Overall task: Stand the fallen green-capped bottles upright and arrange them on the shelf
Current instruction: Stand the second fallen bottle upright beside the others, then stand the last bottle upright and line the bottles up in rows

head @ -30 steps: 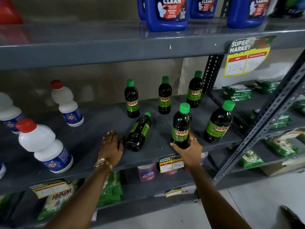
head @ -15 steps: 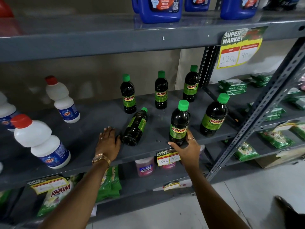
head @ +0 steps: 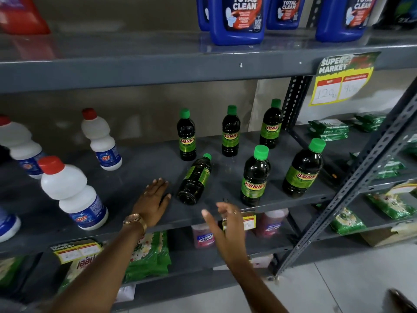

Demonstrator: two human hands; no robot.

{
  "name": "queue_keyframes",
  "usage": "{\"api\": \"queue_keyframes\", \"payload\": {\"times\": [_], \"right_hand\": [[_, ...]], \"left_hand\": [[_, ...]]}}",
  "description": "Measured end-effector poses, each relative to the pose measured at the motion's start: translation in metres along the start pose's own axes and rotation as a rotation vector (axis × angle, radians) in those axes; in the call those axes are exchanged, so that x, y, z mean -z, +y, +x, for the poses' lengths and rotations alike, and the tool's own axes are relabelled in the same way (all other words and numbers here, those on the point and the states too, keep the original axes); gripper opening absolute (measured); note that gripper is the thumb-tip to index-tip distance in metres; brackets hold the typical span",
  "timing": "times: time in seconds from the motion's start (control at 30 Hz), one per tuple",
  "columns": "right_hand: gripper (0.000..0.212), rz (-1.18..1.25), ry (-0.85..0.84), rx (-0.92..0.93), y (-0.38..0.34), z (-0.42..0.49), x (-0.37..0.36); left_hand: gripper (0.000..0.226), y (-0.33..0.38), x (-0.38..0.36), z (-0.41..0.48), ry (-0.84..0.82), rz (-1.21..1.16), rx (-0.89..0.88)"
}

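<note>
One dark, green-capped bottle is seen lying on its side on the grey metal shelf point(head: 135, 177), with five more standing up.

The fallen bottle point(head: 195, 180) is round and shiny, with a green label; its cap is pointed to the back. Behind it three standing bottles point(head: 230, 132) are lined up, and to its right two front bottles point(head: 255, 177) are stood. The left hand point(head: 155, 199) is laid flat and open on the smooth shelf, just left of the fallen bottle, with nothing held. The right hand point(head: 228, 220) is held in the air, in front of the fallen bottle, fingers spread and empty, a bit blurred. Far to its left, plump white bottles point(head: 72, 190) with red caps are stood; three are seen whole.
</note>
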State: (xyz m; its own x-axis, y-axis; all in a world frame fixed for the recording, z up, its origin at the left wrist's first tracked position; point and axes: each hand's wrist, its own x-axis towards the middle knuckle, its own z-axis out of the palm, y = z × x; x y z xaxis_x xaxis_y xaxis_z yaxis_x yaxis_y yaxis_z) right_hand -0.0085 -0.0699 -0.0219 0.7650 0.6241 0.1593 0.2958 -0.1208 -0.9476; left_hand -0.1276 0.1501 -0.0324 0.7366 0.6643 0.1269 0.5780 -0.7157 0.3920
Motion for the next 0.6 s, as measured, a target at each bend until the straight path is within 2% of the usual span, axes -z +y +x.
{"api": "queue_keyframes", "payload": {"times": [0.1, 0.17, 0.23, 0.33, 0.47, 0.6], "right_hand": [[0.078, -0.122, -0.091, -0.11, -0.017, 0.062, -0.036], [0.097, -0.181, -0.171, -0.315, -0.03, 0.106, -0.05], [0.101, -0.225, -0.26, -0.491, -0.041, 0.134, -0.056], [0.08, -0.208, -0.323, -0.513, -0.045, 0.147, -0.064], [0.045, 0.016, -0.168, -0.391, -0.027, 0.134, -0.065], [0.046, 0.311, -0.016, -0.217, -0.017, 0.124, -0.068]], "left_hand": [[0.068, 0.001, -0.002, -0.001, 0.001, 0.042, 0.067], [0.085, 0.0, -0.002, 0.0, 0.007, 0.058, 0.102], [0.094, 0.0, -0.002, 0.001, 0.018, 0.078, 0.122], [0.096, 0.001, -0.001, 0.001, 0.012, 0.098, 0.145], [0.094, -0.003, -0.002, 0.0, 0.069, 0.159, 0.173], [0.093, -0.005, -0.005, 0.003, 0.067, 0.18, 0.18]]}}
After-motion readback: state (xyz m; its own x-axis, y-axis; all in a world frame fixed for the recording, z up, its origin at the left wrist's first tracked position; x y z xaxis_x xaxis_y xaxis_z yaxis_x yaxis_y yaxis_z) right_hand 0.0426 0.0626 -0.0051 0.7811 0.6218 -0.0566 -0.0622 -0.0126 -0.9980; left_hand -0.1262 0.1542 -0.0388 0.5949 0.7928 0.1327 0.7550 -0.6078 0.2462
